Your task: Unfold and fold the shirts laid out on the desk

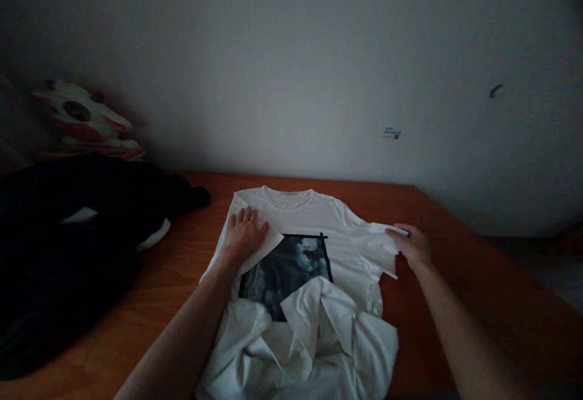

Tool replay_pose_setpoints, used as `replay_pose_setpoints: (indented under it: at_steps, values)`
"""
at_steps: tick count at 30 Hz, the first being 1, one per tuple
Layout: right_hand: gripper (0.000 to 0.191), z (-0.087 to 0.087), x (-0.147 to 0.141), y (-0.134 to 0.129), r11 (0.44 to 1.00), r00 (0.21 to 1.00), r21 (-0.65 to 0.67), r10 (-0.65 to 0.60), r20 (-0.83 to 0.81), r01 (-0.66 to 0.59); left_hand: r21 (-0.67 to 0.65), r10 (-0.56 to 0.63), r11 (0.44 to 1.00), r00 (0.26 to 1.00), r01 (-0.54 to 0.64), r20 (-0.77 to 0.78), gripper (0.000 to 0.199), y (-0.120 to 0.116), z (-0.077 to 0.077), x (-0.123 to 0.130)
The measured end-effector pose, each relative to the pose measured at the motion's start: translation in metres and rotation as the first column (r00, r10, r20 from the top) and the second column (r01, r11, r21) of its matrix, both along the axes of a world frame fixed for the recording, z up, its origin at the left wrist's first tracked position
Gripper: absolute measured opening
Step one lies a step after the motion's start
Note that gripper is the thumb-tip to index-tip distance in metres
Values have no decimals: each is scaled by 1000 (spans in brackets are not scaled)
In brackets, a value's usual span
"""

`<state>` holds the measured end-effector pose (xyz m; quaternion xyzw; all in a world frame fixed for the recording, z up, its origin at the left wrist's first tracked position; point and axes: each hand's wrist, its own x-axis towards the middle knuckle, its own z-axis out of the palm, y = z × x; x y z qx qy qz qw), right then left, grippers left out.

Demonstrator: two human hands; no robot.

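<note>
A white T-shirt (pixel 296 218) with a dark printed picture on its chest lies on the wooden table, its collar toward the wall. Its lower part is bunched up in loose folds at the near side and covers some of the print. My left hand (pixel 246 233) rests flat on the left side of the shirt, over the left sleeve, which is folded inward across the chest. At the right, my right hand (pixel 412 245) pinches the hem of the other sleeve, which is stretched out sideways.
Black clothing (pixel 68 236) with small white patches is heaped on the left of the wooden table (pixel 428 218). Behind it sits a white and red plush toy (pixel 86 115). A pale wall (pixel 291 72) with a small label (pixel 392 133) borders the table's far edge.
</note>
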<state>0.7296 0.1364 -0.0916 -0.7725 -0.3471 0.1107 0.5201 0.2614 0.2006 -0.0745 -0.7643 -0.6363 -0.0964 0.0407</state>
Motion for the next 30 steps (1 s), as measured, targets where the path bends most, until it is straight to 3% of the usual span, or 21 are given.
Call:
replay_pose_setpoints:
  at_steps: [6, 9, 11, 12, 14, 15, 16, 18, 21, 26, 30]
  values:
    - [36, 19, -9, -1, 999, 996, 44, -23, 91, 20, -14, 4, 1000, 1000, -4, -5, 67, 0, 1, 0]
    - [31, 46, -51, 0, 995, 987, 75, 49, 155, -61, -8, 3, 1000, 1000, -4, -2, 66, 0, 2, 0]
    - [36, 68, -89, -3, 966, 969, 135, 203, 139, -221, -9, 2, 1000, 1000, -2, -2, 65, 0, 2, 1]
    - [42, 80, -108, -5, 913, 925, 151, 370, 91, -380, -10, 1, 1000, 1000, -1, -2, 66, 1, 1, 1]
    - [52, 100, -136, -13, 732, 748, 177, 661, 50, -658, -10, 0, 1000, 1000, 0, 1, 66, 1, 1, 0]
    - [51, 107, -145, -18, 673, 688, 172, 724, 49, -719, -6, 2, 1000, 1000, -2, 1, 66, 1, 0, 0]
    - [49, 111, -149, -22, 650, 665, 161, 744, 58, -742, -1, 2, 1000, 1000, -2, 0, 66, 2, -1, 0]
    - [44, 110, -146, -32, 688, 695, 101, 714, 86, -719, 10, -3, 1000, 1000, 3, -5, 66, 3, -2, -1]
    - [39, 91, -130, -49, 728, 715, -73, 684, 146, -682, 15, -4, 1000, 1000, 4, -7, 66, 4, -5, -1]
    - [36, 62, -133, -75, 642, 533, -317, 761, 369, -698, 27, -13, 1000, 1000, 13, -10, 66, 4, -5, -1]
    - [27, 61, -162, -72, 676, 449, -392, 720, 528, -623, 13, -9, 1000, 1000, 10, -17, 66, 3, -2, 0]
